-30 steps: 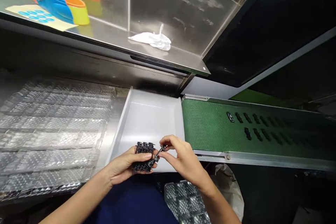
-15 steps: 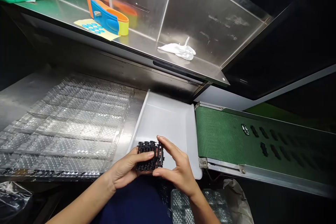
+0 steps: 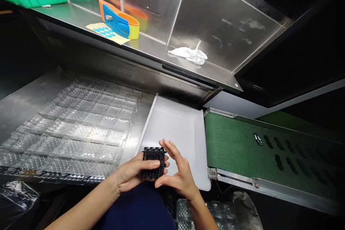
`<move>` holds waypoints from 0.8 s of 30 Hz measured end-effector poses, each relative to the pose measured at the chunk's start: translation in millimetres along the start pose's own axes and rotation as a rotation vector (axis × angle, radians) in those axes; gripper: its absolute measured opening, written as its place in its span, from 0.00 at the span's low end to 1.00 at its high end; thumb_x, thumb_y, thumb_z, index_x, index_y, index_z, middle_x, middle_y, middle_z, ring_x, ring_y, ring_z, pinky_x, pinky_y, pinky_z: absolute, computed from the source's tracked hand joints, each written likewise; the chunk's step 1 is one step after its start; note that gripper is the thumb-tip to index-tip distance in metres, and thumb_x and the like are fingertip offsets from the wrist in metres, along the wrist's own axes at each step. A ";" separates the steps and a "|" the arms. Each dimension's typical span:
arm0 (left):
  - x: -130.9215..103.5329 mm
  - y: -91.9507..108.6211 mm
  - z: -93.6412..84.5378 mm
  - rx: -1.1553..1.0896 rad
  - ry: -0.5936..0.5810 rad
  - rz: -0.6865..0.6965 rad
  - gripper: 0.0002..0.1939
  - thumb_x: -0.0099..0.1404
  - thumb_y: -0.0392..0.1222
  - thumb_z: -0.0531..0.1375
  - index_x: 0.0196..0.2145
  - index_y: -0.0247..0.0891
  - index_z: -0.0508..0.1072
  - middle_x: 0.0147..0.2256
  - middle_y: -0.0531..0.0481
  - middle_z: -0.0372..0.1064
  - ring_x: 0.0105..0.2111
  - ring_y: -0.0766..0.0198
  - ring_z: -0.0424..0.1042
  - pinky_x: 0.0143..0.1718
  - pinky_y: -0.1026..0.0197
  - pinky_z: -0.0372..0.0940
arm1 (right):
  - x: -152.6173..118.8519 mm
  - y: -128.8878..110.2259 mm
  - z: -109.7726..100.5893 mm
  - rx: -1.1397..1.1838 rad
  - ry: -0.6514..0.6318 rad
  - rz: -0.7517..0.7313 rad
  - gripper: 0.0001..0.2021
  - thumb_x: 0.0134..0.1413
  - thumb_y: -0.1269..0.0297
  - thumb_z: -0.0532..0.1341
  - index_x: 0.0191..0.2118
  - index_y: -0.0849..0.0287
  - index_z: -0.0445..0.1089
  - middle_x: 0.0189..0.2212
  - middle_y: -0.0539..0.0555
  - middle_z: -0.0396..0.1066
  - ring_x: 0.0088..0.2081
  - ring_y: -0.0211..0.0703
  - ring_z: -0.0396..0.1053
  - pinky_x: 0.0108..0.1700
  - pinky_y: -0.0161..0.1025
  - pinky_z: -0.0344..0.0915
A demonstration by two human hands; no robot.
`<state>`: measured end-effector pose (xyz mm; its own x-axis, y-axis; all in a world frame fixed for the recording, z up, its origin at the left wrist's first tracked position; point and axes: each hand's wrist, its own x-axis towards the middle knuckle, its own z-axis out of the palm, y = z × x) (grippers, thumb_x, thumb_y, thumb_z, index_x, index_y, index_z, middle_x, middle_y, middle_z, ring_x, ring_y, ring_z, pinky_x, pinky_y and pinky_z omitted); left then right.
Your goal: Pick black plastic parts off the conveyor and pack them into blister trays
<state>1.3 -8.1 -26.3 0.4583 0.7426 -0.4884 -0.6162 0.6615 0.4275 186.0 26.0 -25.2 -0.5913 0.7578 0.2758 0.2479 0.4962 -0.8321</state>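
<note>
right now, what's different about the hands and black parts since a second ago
The single black part, held slanted by the right hand before, has swung left into line with the black stack; that hand is now spread, contact unclear. The left hand still grips the stack, thumb across it.

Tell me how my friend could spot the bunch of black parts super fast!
Find the big white tray, just left of the green belt. By its near end, the left hand holds the bunch of black parts, thumb laid across it. Unlike the dark pieces spaced out in rows on the belt, these are packed together in a block.
</note>
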 end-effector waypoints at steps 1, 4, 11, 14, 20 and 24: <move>0.1 -0.4 -1.8 -0.008 -0.001 0.001 0.20 0.48 0.37 0.74 0.40 0.35 0.79 0.37 0.43 0.79 0.37 0.55 0.77 0.41 0.58 0.69 | 0.7 1.8 0.2 0.027 -0.011 0.003 0.53 0.34 0.51 0.75 0.67 0.48 0.51 0.59 0.60 0.65 0.62 0.56 0.61 0.68 0.56 0.47; -0.6 -1.2 -5.5 -0.037 -0.014 0.018 0.19 0.48 0.38 0.74 0.40 0.35 0.80 0.36 0.43 0.78 0.36 0.55 0.77 0.39 0.58 0.70 | 3.1 5.9 3.9 0.118 -0.034 0.019 0.49 0.38 0.48 0.73 0.66 0.47 0.53 0.60 0.59 0.64 0.62 0.55 0.61 0.66 0.55 0.52; -12.1 13.1 -5.4 0.264 0.153 0.346 0.17 0.50 0.42 0.73 0.38 0.36 0.81 0.37 0.43 0.80 0.42 0.50 0.75 0.46 0.55 0.67 | 21.9 9.6 29.0 0.493 0.272 0.281 0.27 0.52 0.45 0.64 0.53 0.53 0.62 0.49 0.59 0.70 0.49 0.49 0.70 0.49 0.45 0.71; -19.2 22.7 -12.2 0.463 0.199 0.492 0.16 0.54 0.41 0.71 0.41 0.38 0.81 0.47 0.41 0.77 0.58 0.42 0.64 0.59 0.48 0.57 | 33.8 11.8 42.3 0.700 0.158 0.439 0.19 0.45 0.54 0.71 0.38 0.55 0.65 0.35 0.51 0.69 0.39 0.43 0.70 0.41 0.37 0.69; -26.1 30.4 -47.9 0.685 0.155 0.555 0.20 0.54 0.47 0.69 0.45 0.44 0.79 0.68 0.50 0.49 0.69 0.45 0.30 0.67 0.41 0.37 | 62.4 16.6 68.4 0.959 -0.281 0.543 0.25 0.41 0.49 0.71 0.43 0.59 0.72 0.36 0.54 0.73 0.39 0.47 0.69 0.46 0.42 0.65; -28.8 32.1 -72.3 0.791 0.260 0.608 0.23 0.56 0.54 0.66 0.49 0.47 0.76 0.67 0.50 0.50 0.69 0.44 0.28 0.67 0.38 0.32 | 93.5 11.1 82.7 0.963 -0.489 0.454 0.25 0.46 0.47 0.66 0.47 0.59 0.75 0.41 0.57 0.74 0.45 0.52 0.70 0.54 0.48 0.60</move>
<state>-78.0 -15.9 -53.5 -0.0006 0.9913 -0.1316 -0.0565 0.1313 0.9897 70.0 67.3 -48.4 -0.8821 0.4355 -0.1798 -0.0480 -0.4628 -0.8852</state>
